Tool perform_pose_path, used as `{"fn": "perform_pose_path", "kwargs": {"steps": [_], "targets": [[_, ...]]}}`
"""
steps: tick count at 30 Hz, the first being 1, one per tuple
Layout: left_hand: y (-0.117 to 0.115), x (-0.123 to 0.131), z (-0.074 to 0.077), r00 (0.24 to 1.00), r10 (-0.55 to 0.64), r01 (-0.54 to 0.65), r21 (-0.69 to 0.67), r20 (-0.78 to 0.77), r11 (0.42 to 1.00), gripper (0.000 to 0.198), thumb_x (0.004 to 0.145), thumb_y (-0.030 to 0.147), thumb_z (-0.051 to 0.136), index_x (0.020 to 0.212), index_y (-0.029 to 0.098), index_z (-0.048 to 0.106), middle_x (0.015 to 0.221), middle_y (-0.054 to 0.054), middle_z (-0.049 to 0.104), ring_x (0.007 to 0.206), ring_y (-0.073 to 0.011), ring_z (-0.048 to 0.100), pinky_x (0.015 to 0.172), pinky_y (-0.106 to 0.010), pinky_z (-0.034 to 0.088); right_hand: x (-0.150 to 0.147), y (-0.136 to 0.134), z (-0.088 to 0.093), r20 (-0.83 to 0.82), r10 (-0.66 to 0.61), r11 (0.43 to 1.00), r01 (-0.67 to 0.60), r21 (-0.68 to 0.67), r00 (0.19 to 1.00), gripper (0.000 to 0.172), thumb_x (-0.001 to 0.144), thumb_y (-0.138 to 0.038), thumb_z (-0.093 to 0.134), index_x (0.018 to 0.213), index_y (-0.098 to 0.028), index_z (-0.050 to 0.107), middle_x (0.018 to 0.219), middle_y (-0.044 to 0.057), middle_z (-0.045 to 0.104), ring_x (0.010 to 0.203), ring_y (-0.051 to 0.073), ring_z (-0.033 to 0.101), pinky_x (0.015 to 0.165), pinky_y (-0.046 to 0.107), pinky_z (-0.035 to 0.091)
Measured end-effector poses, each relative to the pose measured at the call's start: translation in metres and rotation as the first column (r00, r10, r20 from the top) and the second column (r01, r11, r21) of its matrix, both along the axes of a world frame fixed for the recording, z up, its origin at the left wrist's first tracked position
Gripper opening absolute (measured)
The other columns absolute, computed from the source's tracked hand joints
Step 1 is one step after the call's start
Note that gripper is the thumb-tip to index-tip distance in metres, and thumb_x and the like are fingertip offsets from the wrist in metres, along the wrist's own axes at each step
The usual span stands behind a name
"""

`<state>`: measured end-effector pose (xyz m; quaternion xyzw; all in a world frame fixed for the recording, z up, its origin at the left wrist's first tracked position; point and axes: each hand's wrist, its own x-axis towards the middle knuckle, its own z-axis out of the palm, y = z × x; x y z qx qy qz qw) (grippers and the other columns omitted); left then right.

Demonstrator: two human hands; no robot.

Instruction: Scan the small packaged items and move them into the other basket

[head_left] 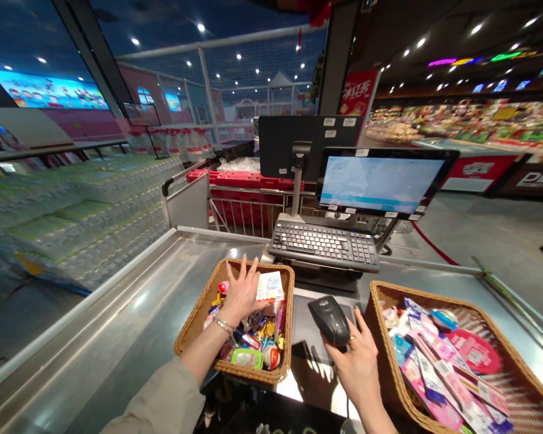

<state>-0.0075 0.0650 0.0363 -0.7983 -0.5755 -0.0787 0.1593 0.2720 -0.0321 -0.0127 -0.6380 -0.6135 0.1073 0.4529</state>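
Note:
My left hand [239, 295] is over the left wicker basket [194, 313], with a bracelet at the wrist. Between its thumb and index finger is a small white box [269, 285] printed with a picture and a barcode; the other fingers are spread. Below it the basket holds many small packaged items, among them a green pack [247, 358] and a red-and-white egg-shaped toy [271, 356]. My right hand [355, 355] grips a black barcode scanner [329, 319], held up between the two baskets. The scanner's head points toward the white box, apart from it.
A second wicker basket [382, 343] on the right holds pink and white packages and a red round pack [473, 351]. Behind stand a keyboard [324, 244] and a lit monitor [377, 184]. The metal counter [136, 307] extends left; stacked bottled water [72, 217] lies beyond.

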Motion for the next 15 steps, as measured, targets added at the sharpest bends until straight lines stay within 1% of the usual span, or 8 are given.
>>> {"fn": "perform_pose_path", "kwargs": {"steps": [5, 9, 15], "targets": [[0.002, 0.014, 0.006, 1.000, 0.003, -0.004, 0.030, 0.008, 1.000, 0.073, 0.070, 0.069, 0.064, 0.123, 0.018, 0.062, 0.157, -0.015, 0.031, 0.146, -0.0470, 0.002, 0.106, -0.080, -0.006, 0.004, -0.001, -0.001, 0.030, -0.028, 0.999, 0.027, 0.033, 0.999, 0.045, 0.074, -0.041, 0.064, 0.113, -0.019, 0.067, 0.134, 0.013, 0.057, 0.136, 0.035, 0.040, 0.108, 0.057, 0.035], [0.005, 0.024, 0.010, 1.000, -0.008, 0.008, 0.065, 0.010, 0.998, 0.077, 0.072, 0.071, 0.060, 0.125, 0.016, 0.061, 0.157, -0.015, 0.029, 0.146, -0.0470, 0.001, 0.105, -0.080, -0.008, 0.006, -0.003, 0.001, 0.046, -0.046, 0.997, 0.043, 0.056, 0.998, 0.046, 0.075, -0.042, 0.062, 0.114, -0.018, 0.066, 0.136, 0.015, 0.055, 0.136, 0.035, 0.040, 0.107, 0.056, 0.037], [0.008, 0.041, 0.016, 0.999, -0.023, 0.022, 0.056, 0.022, 0.998, 0.082, 0.068, 0.071, 0.065, 0.129, 0.015, 0.059, 0.157, -0.016, 0.027, 0.146, -0.0476, 0.003, 0.105, -0.081, -0.006, 0.010, -0.004, 0.003, 0.074, -0.051, 0.997, 0.046, 0.066, 0.996, 0.044, 0.077, -0.040, 0.061, 0.116, -0.019, 0.065, 0.132, 0.013, 0.059, 0.137, 0.034, 0.039, 0.106, 0.057, 0.037]]}}
